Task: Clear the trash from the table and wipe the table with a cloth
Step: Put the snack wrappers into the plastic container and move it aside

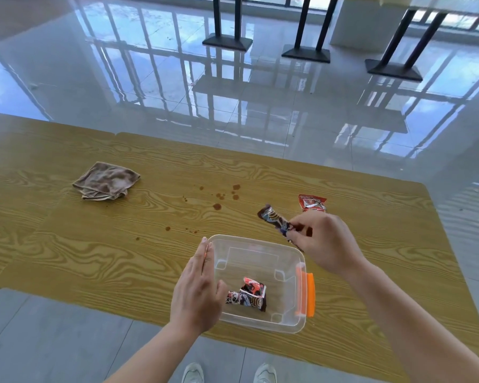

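**Wood-grain table, trash partly cleared**

Clear plastic box (260, 261) with orange latch (306, 294), near front edge of table (94, 258); crumpled wrapper (248, 294) inside. Left hand (198, 294) flat against box's left wall. Right hand (325, 241) above box's far right corner, pinching dark wrapper (273, 219). Red packet (311, 203) just beyond. Stained brown cloth (105, 181), folded, far left. Brown spots (223, 197) mid-table.

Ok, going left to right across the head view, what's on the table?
Cloth → left hand on the clear bin → dark wrapper held in right hand → red wrapper.
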{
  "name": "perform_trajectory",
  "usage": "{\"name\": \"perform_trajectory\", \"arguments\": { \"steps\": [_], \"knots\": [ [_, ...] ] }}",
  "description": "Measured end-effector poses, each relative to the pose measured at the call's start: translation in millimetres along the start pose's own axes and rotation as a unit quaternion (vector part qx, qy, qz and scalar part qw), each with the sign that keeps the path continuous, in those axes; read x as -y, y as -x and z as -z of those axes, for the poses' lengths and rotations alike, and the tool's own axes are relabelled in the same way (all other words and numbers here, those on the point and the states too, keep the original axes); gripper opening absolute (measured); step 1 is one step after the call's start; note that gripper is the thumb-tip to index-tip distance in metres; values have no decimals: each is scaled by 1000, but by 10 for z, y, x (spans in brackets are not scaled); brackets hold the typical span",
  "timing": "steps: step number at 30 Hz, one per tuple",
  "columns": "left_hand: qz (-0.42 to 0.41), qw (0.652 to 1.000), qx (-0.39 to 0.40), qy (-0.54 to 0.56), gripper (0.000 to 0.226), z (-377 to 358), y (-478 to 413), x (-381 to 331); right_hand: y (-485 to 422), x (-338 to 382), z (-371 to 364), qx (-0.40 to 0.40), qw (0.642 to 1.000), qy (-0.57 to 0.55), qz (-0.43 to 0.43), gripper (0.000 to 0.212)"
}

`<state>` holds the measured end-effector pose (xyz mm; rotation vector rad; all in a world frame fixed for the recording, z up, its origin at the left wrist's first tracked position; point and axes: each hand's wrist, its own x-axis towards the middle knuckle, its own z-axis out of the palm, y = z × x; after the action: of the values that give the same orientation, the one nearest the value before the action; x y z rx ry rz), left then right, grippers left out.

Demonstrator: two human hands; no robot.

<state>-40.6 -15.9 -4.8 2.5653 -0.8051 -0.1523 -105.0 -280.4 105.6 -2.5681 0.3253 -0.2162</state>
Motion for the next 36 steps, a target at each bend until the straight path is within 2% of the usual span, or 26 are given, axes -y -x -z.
{"name": "perform_trajectory", "arguments": {
  "steps": [2,5,9,12,16,19,23,26,30,36],
  "knots": [
    [-2,1000,-4,6,74,1,-1,9,37,162,4,64,997,0,46,7],
    [-5,1000,-8,10,73,6,-6,33,53,293,-271,148,983,81,78,14],
    [0,1000,-5,5,73,17,1,26,51,328,-809,197,956,206,66,19],
    [-5,1000,3,-10,75,7,-7,-11,48,308,-1041,214,953,208,45,21],
    [-1,1000,6,-1,75,16,1,3,114,267,-1131,197,967,162,25,19],
    [2,1000,6,-3,76,5,2,7,160,250,-977,155,983,99,16,19],
    [-5,1000,2,-5,76,-8,-2,12,66,151,-598,19,999,32,11,15],
    [-6,1000,0,-5,76,-20,-3,23,-159,-124,-378,-70,996,43,-43,14],
    [-9,1000,-7,-11,75,-29,-4,21,-551,-694,-366,-52,980,81,-174,27],
    [-4,1000,-11,-14,75,-41,5,34,-821,-1280,-559,0,943,113,-314,46]
  ]
}}
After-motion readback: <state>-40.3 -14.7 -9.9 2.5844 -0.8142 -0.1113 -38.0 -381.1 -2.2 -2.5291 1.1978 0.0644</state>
